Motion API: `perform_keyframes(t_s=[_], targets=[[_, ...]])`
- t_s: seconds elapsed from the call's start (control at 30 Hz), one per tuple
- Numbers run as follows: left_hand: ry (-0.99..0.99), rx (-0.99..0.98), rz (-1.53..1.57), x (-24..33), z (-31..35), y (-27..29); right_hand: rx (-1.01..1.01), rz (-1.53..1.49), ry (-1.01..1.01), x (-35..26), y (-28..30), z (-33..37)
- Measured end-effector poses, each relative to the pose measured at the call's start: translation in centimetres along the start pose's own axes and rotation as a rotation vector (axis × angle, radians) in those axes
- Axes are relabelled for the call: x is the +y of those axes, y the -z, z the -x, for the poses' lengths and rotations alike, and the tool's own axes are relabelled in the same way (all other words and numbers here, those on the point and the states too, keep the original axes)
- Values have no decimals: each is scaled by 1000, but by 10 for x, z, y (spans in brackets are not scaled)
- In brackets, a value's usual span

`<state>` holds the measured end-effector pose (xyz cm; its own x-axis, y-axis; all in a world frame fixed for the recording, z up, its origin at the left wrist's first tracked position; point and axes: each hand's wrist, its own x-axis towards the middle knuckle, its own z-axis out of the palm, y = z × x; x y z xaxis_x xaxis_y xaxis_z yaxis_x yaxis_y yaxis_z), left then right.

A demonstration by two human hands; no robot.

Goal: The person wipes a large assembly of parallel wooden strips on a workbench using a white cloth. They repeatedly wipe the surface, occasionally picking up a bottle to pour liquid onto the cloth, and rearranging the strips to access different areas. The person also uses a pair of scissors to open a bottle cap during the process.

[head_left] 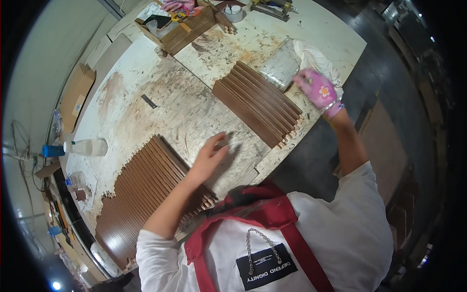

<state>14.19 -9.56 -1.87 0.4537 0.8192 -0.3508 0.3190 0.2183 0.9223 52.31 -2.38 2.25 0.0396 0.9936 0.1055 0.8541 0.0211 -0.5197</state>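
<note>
My bare left hand point(211, 156) hovers over the worn table between two stacks of brown strips. Its fingers are loosely bent and apart, with nothing in them. To its lower left lies the larger stack of brown strips point(141, 187), partly behind my forearm. The smaller stack of brown strips point(258, 104) is at the centre right, pale pegs showing at its near ends. My right hand point(318, 91), in a pink glove with a flower print, is beside a clear plastic-wrapped package point(282, 65) and a crumpled white cloth point(314, 58). Its fingers reach leftward, open, slightly blurred.
A wooden box point(187, 36) with gloves and scissors stands at the back. Near it are a tape roll point(233, 13) and a clamp-like tool point(270, 12). A small dark flat piece point(149, 101) lies on the table. Bottles point(87, 147) line the left side.
</note>
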Motion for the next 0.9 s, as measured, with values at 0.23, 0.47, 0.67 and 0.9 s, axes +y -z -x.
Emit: perform_keyframes(t_s=[0.23,0.47,0.67,0.9], targets=[[226,43,429,26,-54,-62,-503,-326,-132,14,-76,28],[177,124,403,11,-76,-67,-474,-773,-156,6,-99,35],[151,162,382,14,-84,-71,-657,-912,-366,7,-87,14],[241,150,539,26,-83,-72,-590,-1040,-411,-3,-82,33]])
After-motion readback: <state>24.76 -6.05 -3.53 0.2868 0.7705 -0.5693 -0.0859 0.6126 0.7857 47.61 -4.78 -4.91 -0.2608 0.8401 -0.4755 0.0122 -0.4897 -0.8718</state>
